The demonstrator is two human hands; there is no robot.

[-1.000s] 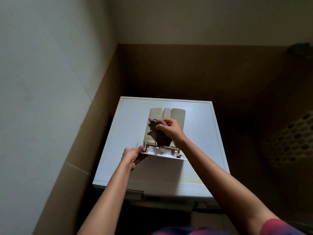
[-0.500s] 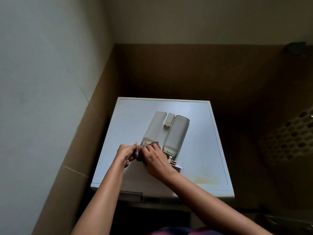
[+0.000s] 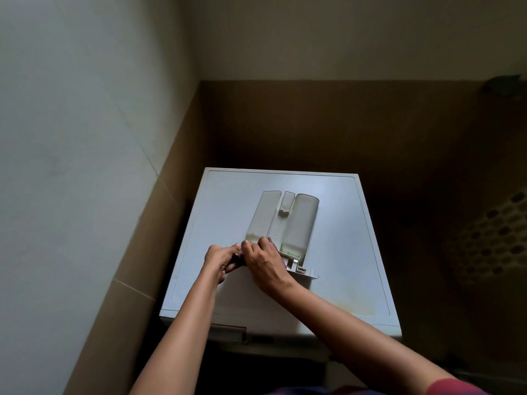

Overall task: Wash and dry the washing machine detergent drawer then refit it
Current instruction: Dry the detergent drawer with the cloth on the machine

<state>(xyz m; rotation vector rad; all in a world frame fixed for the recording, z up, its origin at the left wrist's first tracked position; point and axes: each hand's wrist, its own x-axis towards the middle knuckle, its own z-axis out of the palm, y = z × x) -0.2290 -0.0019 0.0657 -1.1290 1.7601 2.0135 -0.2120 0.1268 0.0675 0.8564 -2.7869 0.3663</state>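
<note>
Washer top, drawer lengthwise away, cloth at front

Pale upper walls, brown lower tiling, dim light

drawer turned askew, right hand and cloth now at its near-left corner

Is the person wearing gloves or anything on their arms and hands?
No gloves. The left hand and right hand are bare, with no ring, watch or bracelet that I can see. The left forearm and right forearm are bare too. Only at the bottom right does a reddish-pink sleeve show, high on the right arm.
</note>
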